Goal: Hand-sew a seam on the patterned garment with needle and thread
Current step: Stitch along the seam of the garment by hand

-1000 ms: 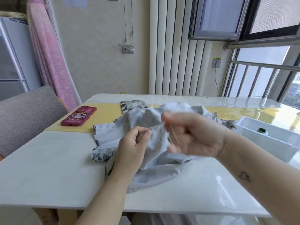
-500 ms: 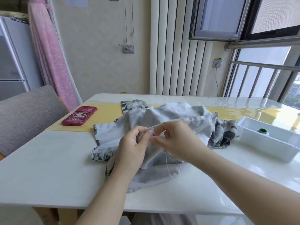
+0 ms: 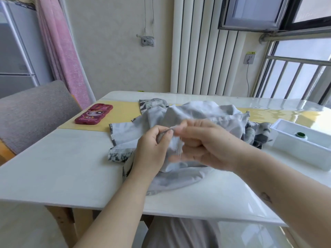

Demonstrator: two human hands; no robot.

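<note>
The step in hand looks like mid-stitch work on the seam, w/ 2 hands close together over the table (image 3: 62, 167). The patterned garment (image 3: 206, 117) lies in a grey heap on the middle of the table, partly on the yellow mat (image 3: 121, 117), & 1 fold of it is lifted up. The L hand (image 3: 152, 151) pinches that fold btw thumb & fingers, so its fingers are curled & gripping cloth. The R hand (image 3: 202, 145) is right beside it, fingertips at the same fold & fingers curled in. It is blurry, so I cannot tell if it grips the needle or only touches the cloth. The needle is too small & blurry to see. A thin pale thread (image 3: 179, 151) hangs down in front of the R hand's palm. My guess: the next move needs a firm pinch on the needle, a pull through the fold, then a gentle tug on the thread till it sits snug, while the L hand holds the fold steady. A pink phone (image 3: 94, 114) lies well apart on the left, & a white tray (image 3: 304, 147) w/ a small green thing (image 3: 300, 134) sits on the right.
</note>
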